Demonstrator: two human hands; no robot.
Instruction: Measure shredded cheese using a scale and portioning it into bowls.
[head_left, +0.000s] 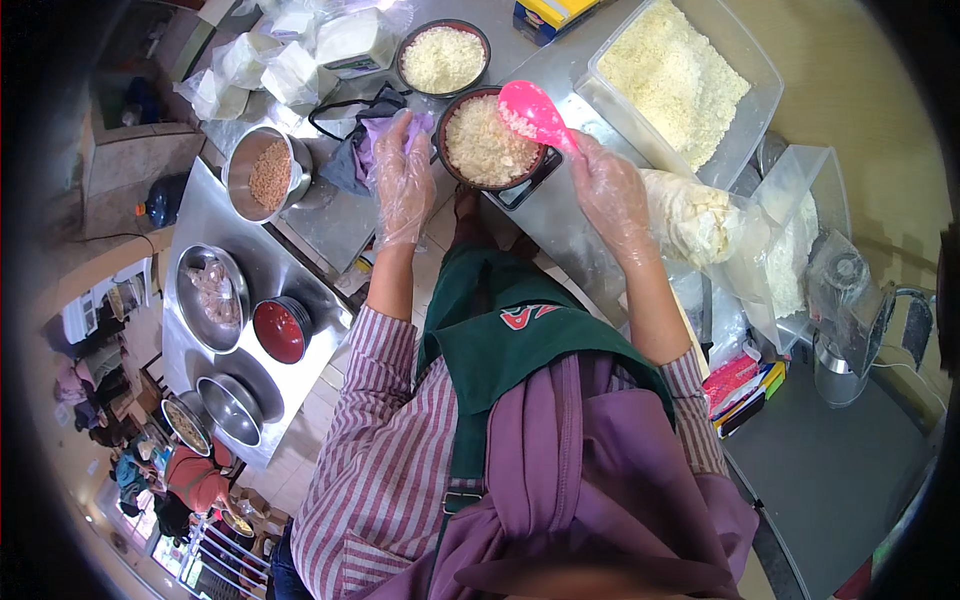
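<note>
My right hand (611, 195), in a clear plastic glove, grips the handle of a pink plastic spoon (536, 112). The spoon's head, with pale crumbs stuck to it, is over the right part of a dark bowl with a red inner rim (444, 154), filled with pale crumbly food (487, 142). Under this bowl a kitchen scale (525, 187) shows in part. My left hand (403, 176), gloved too, is raised left of the bowl with its fingers apart and nothing visibly held. Behind it lies purple and dark cloth (360, 150). A second bowl (486, 56) of pale crumbs stands just beyond.
At the upper right stands a clear plastic tub (637, 109) of yellowish crumbs, near a plastic bag (686, 217). A metal pot (298, 169) and white wrapped blocks (300, 71) are at left. Metal bowls stand on a lower-left steel table (281, 259). People (196, 476) are farther off.
</note>
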